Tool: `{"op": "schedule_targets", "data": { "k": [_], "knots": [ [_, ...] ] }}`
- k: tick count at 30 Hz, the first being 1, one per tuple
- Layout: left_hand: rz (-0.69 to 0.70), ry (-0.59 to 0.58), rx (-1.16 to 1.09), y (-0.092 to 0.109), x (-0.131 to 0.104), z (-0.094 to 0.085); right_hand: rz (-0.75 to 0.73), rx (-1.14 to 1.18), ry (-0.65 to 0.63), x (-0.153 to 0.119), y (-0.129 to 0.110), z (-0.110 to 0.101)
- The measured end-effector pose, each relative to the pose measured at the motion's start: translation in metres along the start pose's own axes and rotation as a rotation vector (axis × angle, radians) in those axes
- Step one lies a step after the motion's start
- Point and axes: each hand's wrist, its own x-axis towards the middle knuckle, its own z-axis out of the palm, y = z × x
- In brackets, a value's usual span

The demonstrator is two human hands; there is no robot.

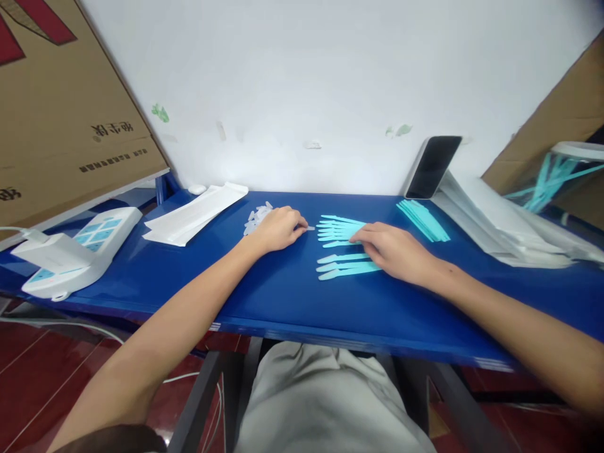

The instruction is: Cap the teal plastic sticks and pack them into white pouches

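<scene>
My left hand (282, 228) pinches a small translucent cap (310, 228) at its fingertips. Just behind that hand lies a heap of similar translucent caps (257, 216). My right hand (394, 248) has its thumb and fingers closed on a thin turquoise stick (336, 244), whose narrow end points left toward my left hand. Beyond it several turquoise sticks (333, 228) lie fanned side by side. Nearer to me are a few sticks with whitish, covered-looking tips (326, 275), their right ends partly hidden under my right hand.
On the blue table (278, 296), white paper sleeves (193, 214) and a power strip (113, 236) with a plugged-in charger lie left. To the right are a turquoise stick bundle (423, 220), a leaning phone (433, 167) and plastic bags (500, 220). Cardboard boxes (61, 107) flank both sides.
</scene>
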Motion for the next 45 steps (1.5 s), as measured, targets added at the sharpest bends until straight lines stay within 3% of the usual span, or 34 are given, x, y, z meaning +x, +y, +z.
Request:
{"op": "schedule_targets", "data": {
  "k": [7, 12, 15, 21, 26, 31, 36, 40, 45],
  "knots": [
    [-0.029, -0.007, -0.038, 0.001, -0.001, 0.001, 0.035, -0.042, -0.072, 0.002, -0.003, -0.004],
    [-0.041, 0.002, 0.072, -0.005, -0.002, 0.007, 0.027, -0.085, -0.109, 0.004, -0.004, -0.008],
    [0.011, 0.061, 0.098, -0.005, -0.004, 0.008, 0.0, -0.077, -0.132, 0.004, -0.002, -0.009],
    [0.268, 0.315, -0.004, 0.011, -0.008, 0.0, -0.036, -0.092, -0.144, 0.005, -0.006, -0.015],
    [0.34, 0.304, -0.019, 0.022, -0.009, 0.0, -0.008, -0.164, -0.156, 0.007, -0.013, -0.017],
    [0.361, 0.289, -0.057, 0.019, -0.009, 0.002, -0.001, -0.189, -0.135, 0.007, -0.014, -0.016],
    [0.345, 0.332, -0.167, 0.018, -0.007, 0.002, 0.006, -0.245, -0.195, 0.006, -0.013, -0.018],
    [0.315, 0.353, -0.269, 0.024, -0.007, 0.001, 0.007, -0.232, -0.138, 0.003, -0.011, -0.015],
    [0.306, 0.467, -0.341, 0.029, -0.008, 0.001, 0.038, -0.067, 0.058, 0.0, -0.006, -0.01]
  ]
}}
